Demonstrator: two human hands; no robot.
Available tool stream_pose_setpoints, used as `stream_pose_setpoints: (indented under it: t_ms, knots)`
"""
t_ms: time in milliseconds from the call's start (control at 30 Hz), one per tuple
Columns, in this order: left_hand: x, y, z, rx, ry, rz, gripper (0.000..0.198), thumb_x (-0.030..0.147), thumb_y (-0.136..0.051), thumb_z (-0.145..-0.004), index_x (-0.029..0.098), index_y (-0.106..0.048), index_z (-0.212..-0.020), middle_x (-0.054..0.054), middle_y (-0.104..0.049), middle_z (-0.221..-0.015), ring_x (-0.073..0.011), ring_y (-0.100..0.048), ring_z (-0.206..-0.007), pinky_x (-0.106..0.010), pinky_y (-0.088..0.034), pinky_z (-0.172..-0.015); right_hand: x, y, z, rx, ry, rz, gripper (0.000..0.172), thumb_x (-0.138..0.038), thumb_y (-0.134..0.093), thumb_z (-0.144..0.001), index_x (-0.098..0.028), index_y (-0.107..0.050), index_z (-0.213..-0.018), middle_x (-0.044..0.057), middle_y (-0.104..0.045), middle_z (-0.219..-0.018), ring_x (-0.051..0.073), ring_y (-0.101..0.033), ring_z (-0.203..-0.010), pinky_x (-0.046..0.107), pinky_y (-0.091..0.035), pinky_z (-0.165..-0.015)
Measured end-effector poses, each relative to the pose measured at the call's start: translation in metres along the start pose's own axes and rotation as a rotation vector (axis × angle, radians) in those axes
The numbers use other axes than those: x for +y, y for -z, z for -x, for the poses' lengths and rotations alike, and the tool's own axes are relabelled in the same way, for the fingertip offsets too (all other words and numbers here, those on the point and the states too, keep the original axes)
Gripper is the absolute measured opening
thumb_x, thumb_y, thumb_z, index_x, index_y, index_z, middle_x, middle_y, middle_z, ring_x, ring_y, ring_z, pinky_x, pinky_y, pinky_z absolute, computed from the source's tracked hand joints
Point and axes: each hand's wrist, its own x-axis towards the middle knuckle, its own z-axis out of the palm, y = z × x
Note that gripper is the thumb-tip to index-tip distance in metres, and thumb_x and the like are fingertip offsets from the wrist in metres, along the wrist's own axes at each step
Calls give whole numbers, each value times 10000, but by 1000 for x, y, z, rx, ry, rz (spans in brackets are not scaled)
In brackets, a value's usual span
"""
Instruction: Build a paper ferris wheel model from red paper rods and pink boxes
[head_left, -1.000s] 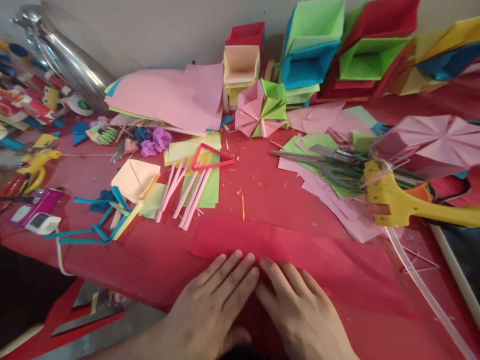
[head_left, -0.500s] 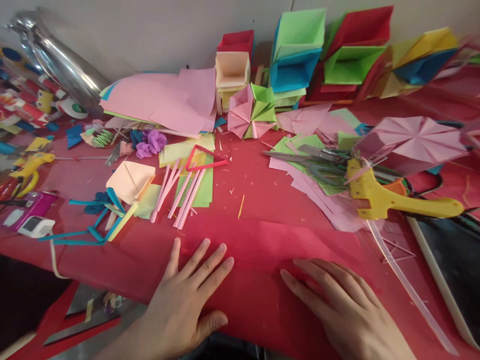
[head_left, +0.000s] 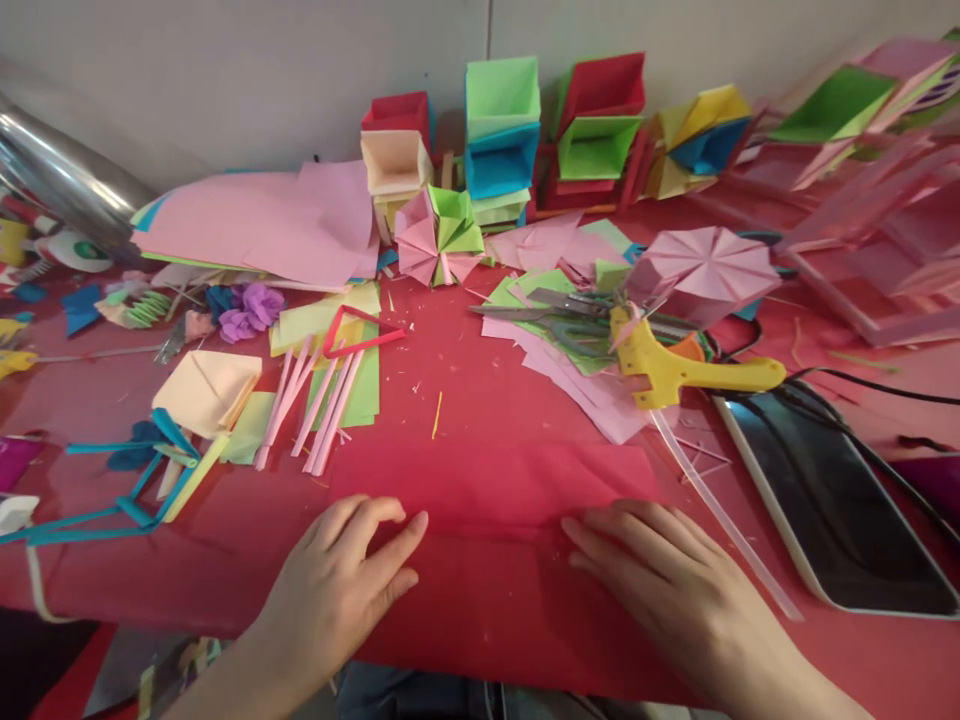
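A sheet of red paper [head_left: 487,480] lies flat on the red-covered table, hard to tell from it by colour; a crease or edge runs across its near side. My left hand [head_left: 341,565] rests at the sheet's near left, fingers bent and apart from the thumb, nothing visibly gripped. At the near right, my right hand [head_left: 660,570] lies with fingers stretched out flat on the paper or its edge. Beyond the sheet are pink paper sticks [head_left: 330,410], a red paper triangle [head_left: 364,335] and a yellow glue gun [head_left: 675,370] with a clear glue stick [head_left: 720,510].
A tablet-like dark screen [head_left: 832,510] lies at right with black cables. Scissors [head_left: 555,315] sit on paper scraps. Folded paper boxes [head_left: 502,160] stand along the wall. A stack of pink paper [head_left: 255,225] and blue paper strips [head_left: 142,500] are at left.
The view has shifted to the right. My left hand has drawn its spread fingers in and bent them at the paper's left end. My right hand stays on the right side.
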Motion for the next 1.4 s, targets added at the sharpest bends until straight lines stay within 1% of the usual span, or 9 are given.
stream_pose_setpoints:
  t_ms: [100, 267, 433, 567, 667, 767, 967, 1167, 1400]
  knots:
    - [-8, -3, -6, 29, -49, 152, 275, 161, -476, -881, 202, -572, -1135, -42, -588, -859, -146, -529, -766, -276, -476, -674, 0, 1, -5, -10, 59, -4, 340, -127, -290, -938, -130, -627, -978, 73, -638, -822, 174, -562, -770, 307, -455, -657]
    - [-21, 0, -19, 79, -95, 300, 188, 123, -511, -864, 190, -595, -1019, -17, -583, -813, -133, -510, -759, -262, -460, -684, 2, 3, -8, -19, 86, 39, 348, -120, -273, -938, -118, -620, -921, 62, -628, -755, 168, -553, -703, 300, -434, -621]
    - [-22, 8, -32, -10, -157, 216, 210, 156, -424, -905, 172, -600, -792, -14, -572, -727, -143, -518, -713, -274, -435, -653, -3, 1, -16, -69, -107, 11, 415, -204, -229, -958, -162, -605, -789, 46, -598, -679, 159, -534, -627, 279, -399, -566]
    - [-22, 7, -37, -119, -59, 195, 228, 201, -414, -909, 166, -556, -734, -8, -551, -678, -146, -507, -635, -272, -413, -578, -4, 2, -21, -109, -234, 36, 400, -244, -264, -953, -183, -564, -694, 34, -572, -631, 162, -521, -583, 280, -381, -550]
    - [-25, 4, -38, -102, -38, 209, 185, 222, -420, -909, 158, -545, -788, -15, -563, -711, -153, -519, -656, -276, -424, -586, -2, 2, -22, -108, -293, 41, 352, -281, -315, -940, -187, -556, -700, 30, -575, -636, 176, -524, -593, 295, -382, -560]
    - [-31, 1, -37, -39, -133, 199, 191, 156, -388, -911, 174, -577, -899, -30, -581, -807, -159, -520, -732, -283, -440, -649, 0, 1, -19, -95, -310, 37, 328, -269, -334, -930, -190, -580, -727, 42, -597, -679, 186, -527, -636, 303, -388, -574]
    - [-19, -2, -28, -28, -275, 82, 413, 70, -323, -904, 216, -477, -1259, -48, -586, -1001, -164, -505, -858, -303, -442, -773, -18, -5, -17, -89, -50, 54, 414, -103, -271, -884, -209, -579, -1139, 36, -663, -957, 181, -546, -829, 295, -444, -689]
    - [16, -5, -18, 77, -133, -82, 399, 59, -289, -888, 116, -556, -1179, -62, -630, -1038, -202, -514, -965, -313, -403, -832, -37, -17, -15, -165, -59, 100, 421, -185, -376, -809, -156, -551, -1191, 43, -639, -1109, 226, -555, -921, 352, -482, -733]
    - [13, -3, -3, 93, -65, -98, 320, 193, -436, -888, 154, -581, -1171, -38, -639, -1103, -200, -562, -938, -313, -420, -837, -11, 2, 22, -153, -105, 218, 397, -80, -281, -870, -106, -562, -1149, 92, -631, -1121, 224, -569, -990, 357, -493, -764]
